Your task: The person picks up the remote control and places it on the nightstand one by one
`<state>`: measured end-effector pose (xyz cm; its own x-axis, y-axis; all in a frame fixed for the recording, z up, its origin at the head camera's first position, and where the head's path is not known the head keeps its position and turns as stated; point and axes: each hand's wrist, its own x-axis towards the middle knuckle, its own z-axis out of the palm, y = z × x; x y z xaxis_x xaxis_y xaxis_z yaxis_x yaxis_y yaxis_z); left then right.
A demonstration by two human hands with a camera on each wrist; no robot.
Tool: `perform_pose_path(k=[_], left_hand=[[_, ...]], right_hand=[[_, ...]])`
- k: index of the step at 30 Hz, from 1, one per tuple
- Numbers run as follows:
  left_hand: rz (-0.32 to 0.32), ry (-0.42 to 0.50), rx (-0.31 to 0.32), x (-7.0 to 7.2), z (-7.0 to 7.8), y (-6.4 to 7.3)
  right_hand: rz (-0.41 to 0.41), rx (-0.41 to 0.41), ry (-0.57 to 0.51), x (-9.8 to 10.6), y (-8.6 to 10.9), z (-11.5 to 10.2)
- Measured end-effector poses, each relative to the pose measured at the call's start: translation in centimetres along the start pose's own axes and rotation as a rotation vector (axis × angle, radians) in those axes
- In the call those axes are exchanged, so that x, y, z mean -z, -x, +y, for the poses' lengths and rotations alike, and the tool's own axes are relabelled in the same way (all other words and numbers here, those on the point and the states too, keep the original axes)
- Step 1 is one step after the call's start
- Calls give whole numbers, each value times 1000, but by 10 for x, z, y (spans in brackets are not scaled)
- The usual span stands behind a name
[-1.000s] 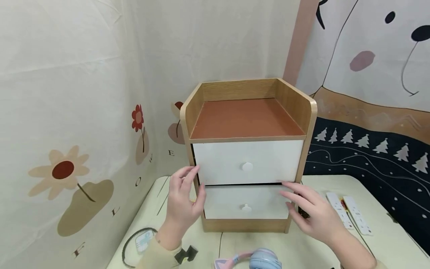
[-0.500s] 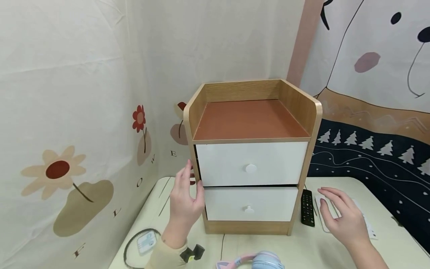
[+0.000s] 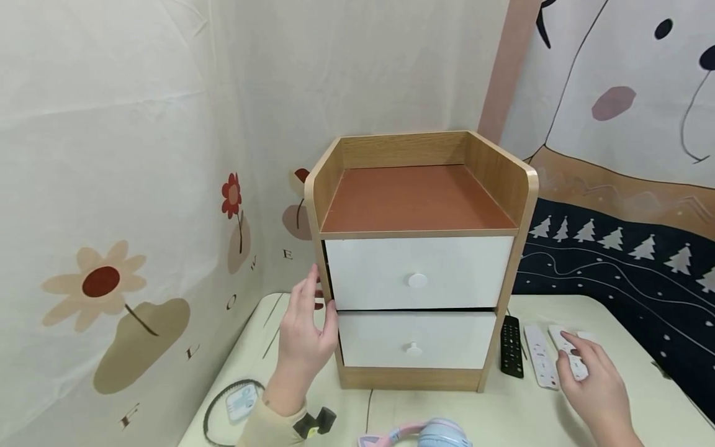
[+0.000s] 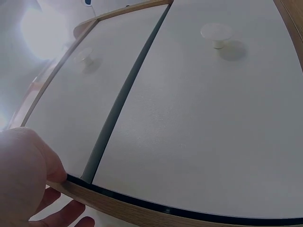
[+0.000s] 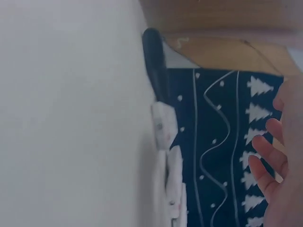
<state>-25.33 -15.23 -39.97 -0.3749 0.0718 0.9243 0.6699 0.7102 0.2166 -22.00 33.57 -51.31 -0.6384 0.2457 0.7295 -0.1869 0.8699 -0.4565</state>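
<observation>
A small wooden cabinet (image 3: 421, 375) with a brown top shelf stands on the table. Its upper drawer (image 3: 368, 273) and lower drawer (image 3: 374, 338) have white fronts with round knobs, a dark gap between them. My left hand (image 3: 306, 335) rests against the cabinet's left side. In the left wrist view its thumb (image 4: 54, 168) touches the front edge, and the fingers lie along the outer side. My right hand (image 3: 598, 385) hovers with loosely bent fingers by long white bars, seemingly remote controls: one nearer the cabinet (image 3: 540, 357), another (image 3: 565, 351) partly hidden by the hand. It holds nothing visible.
A black remote control (image 3: 511, 346) lies right beside the cabinet. Blue and pink headphones (image 3: 441, 433) sit at the front edge. To the left are a dark cord (image 3: 208, 410) and a pale blue-white packet (image 3: 242, 402). Printed curtains (image 3: 391, 68) hang behind the table.
My right hand has left the drawers' right edge and moved right to the white bars. My left hand has shifted from the upper drawer's left edge to the cabinet's side.
</observation>
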Motion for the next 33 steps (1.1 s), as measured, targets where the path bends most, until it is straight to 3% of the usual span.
perform_pose_path(k=[11, 20, 26, 33], left_hand=[[-24, 5, 27, 2, 2, 2], [1, -5, -14, 1, -1, 1], [-25, 12, 22, 3, -1, 2], [13, 18, -3, 2, -1, 2]], right_hand=[[-182, -256, 126, 7, 7, 29], [-415, -602, 233, 7, 4, 53], [-527, -663, 282, 9, 8, 62], [-532, -651, 334, 10, 8, 63]])
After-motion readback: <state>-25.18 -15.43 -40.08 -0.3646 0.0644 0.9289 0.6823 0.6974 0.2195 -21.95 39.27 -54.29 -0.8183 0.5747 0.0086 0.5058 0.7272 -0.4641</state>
